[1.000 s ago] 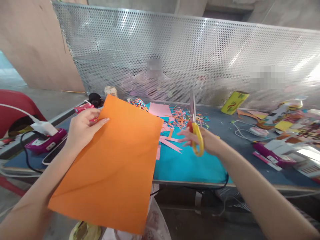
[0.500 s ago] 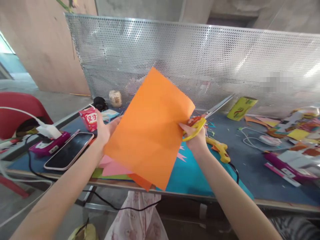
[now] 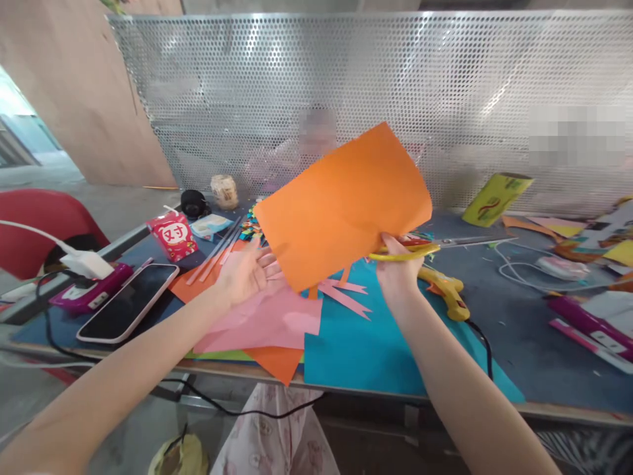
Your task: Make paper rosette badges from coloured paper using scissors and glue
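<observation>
My right hand [image 3: 395, 270] is closed round the yellow handles of a pair of scissors [image 3: 445, 245], whose blades point right, level with the table. The same hand pinches the lower right edge of an orange paper sheet [image 3: 346, 201], held up and tilted above the table. My left hand [image 3: 244, 274] is open, palm up and fingers spread, just under the sheet's lower left corner and apart from it. It hovers over a pink sheet [image 3: 267, 320] lying on the table beside a blue sheet [image 3: 366, 343].
A phone [image 3: 129, 302], a magenta charger [image 3: 91, 290] and a red carton [image 3: 174, 235] lie at the left. A yellow glue gun [image 3: 445, 290] sits right of my wrist. Paper scraps, cables and a yellow tube [image 3: 494, 198] crowd the right. A perforated metal screen [image 3: 247, 99] backs the table; a person sits behind it.
My left hand let go of the orange sheet and opened. My right hand, scissors in it, took the sheet's edge and swung it up and to the right; the blades turned from upright to level.
</observation>
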